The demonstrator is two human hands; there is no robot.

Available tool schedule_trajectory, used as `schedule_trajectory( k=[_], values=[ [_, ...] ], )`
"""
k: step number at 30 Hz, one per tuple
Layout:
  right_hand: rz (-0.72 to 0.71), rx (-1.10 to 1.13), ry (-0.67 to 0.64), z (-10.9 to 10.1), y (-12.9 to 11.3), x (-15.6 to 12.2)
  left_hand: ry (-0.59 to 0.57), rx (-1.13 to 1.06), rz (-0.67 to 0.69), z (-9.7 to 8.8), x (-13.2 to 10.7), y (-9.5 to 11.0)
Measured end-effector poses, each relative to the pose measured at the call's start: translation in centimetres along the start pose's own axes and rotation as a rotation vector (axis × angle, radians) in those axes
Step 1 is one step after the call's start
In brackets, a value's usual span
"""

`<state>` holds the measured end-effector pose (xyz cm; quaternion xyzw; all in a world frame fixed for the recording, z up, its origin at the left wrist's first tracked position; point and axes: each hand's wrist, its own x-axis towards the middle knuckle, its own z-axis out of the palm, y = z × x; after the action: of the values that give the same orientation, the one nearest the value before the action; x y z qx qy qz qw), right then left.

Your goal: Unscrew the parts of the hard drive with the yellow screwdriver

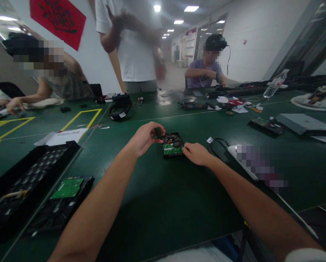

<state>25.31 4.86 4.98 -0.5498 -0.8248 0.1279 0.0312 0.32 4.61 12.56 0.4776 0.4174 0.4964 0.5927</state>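
Observation:
A black hard drive (173, 145) with a green circuit board lies on the green table (157, 203) in front of me. My left hand (145, 136) is curled at its upper left corner, fingers pinched on a small dark piece (159, 132) I cannot name. At the drive's right edge, my right hand (196, 153) rests with its fingers closed against the casing.
A black tray (21, 182) and another drive with a green board (67, 189) lie at the near left. A black cable (220, 147) and a white item lie right of the drive. Other people sit and stand at the far side, with tools and boards scattered there.

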Motion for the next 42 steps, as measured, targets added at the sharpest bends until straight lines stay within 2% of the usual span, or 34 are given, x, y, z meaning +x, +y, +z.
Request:
schedule_trajectory(
  k=[4,6,11,16,23,31,35,38,42],
  values=[
    [-0.001,0.029,-0.021,-0.1,0.0,-0.1,0.028,0.096,0.031,-0.6,0.3,-0.1],
    [0.005,0.035,-0.023,0.0,0.0,0.0,0.001,0.094,0.026,-0.6,0.2,0.0],
    [-0.004,-0.010,0.024,0.1,0.0,0.0,-0.075,0.011,-0.014,0.2,-0.3,0.1],
    [-0.007,-0.011,0.012,-0.1,-0.1,-0.2,-0.059,-0.100,-0.017,0.2,-0.2,0.1],
    [0.004,-0.003,0.008,0.1,0.0,-0.1,0.012,0.113,0.061,-1.1,0.4,0.1],
    [-0.015,0.024,0.015,0.1,0.1,-0.1,-0.130,-0.031,-0.048,0.2,-0.2,0.0],
    [0.008,0.029,-0.007,0.0,0.0,-0.1,-0.071,-0.125,-0.055,0.3,-0.2,-0.1],
    [0.005,0.020,0.000,0.0,0.0,-0.1,-0.018,-0.083,-0.029,0.0,-0.1,0.0],
    [-0.012,0.005,0.014,0.1,0.1,0.0,-0.072,-0.031,-0.041,-0.2,-0.1,0.1]
  ],
)
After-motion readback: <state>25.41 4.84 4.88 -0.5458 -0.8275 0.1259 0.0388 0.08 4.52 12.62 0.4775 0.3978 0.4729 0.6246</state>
